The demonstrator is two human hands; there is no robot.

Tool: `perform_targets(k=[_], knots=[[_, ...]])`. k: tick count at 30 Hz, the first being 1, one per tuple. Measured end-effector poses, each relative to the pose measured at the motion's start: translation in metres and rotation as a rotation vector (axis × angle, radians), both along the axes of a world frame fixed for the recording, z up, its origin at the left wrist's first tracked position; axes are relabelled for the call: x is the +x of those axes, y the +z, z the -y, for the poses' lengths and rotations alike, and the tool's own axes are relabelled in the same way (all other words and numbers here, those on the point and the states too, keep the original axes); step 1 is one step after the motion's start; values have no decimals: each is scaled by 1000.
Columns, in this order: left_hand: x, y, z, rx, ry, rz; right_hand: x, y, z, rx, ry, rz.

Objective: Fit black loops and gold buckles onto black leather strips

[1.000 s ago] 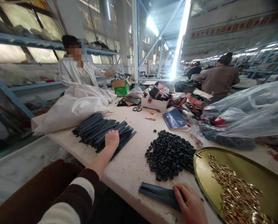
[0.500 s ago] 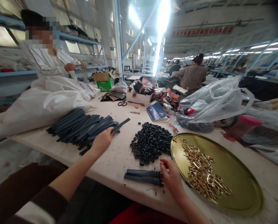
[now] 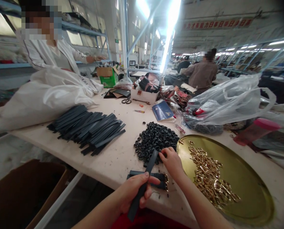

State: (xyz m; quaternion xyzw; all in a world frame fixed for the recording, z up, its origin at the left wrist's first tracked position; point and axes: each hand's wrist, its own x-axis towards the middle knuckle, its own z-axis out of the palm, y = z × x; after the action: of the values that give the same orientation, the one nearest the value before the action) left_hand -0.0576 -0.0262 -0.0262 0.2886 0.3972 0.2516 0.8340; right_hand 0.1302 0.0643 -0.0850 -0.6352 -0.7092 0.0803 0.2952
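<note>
My left hand (image 3: 134, 192) is closed around a flat black strap (image 3: 144, 181), held at an angle over the table's near edge. My right hand (image 3: 171, 160) pinches at the heap of small black loops (image 3: 155, 141), its fingertips near the strap's upper end; what they hold is too small to make out. Under the strap lie two finished black straps (image 3: 156, 176) with gold buckles. A pile of black straps (image 3: 89, 127) lies to the left. On the right is a round gold tray (image 3: 246, 178) with several gold buckles (image 3: 211, 176).
A person in white sits at the far left behind a large white bag (image 3: 41, 98). Clear plastic bags (image 3: 227, 101), a blue booklet (image 3: 162, 111), scissors (image 3: 126, 101), a white box (image 3: 144, 93) and a green carton (image 3: 107, 78) crowd the far table. A brown box (image 3: 24, 190) stands lower left.
My left hand took one strap from the pile and brought it close in front of me. My right hand left the finished straps and rose to the loop heap.
</note>
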Motion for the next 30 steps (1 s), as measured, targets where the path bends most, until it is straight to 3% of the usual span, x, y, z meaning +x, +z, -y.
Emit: perform_targets(k=[5,10,15,17,22,30], knots=[[2,-6,-2,-52,5,29,11,7,12,-63,-21,-481],[6,-7,1,53,-47,6,11,17,39,-317,-22,-1141],[13,-3,4,108,-60,-14,5,20,56,-528,-75,-1538],[18,0,2,76,34,-29,1,21,62,-569,-102,-1642],[26,14,-13,111,419,11,-6,27,75,-622,-104,-1791],[25,18,-32,176,564,-40,-10,29,87,-686,-79,-1936]])
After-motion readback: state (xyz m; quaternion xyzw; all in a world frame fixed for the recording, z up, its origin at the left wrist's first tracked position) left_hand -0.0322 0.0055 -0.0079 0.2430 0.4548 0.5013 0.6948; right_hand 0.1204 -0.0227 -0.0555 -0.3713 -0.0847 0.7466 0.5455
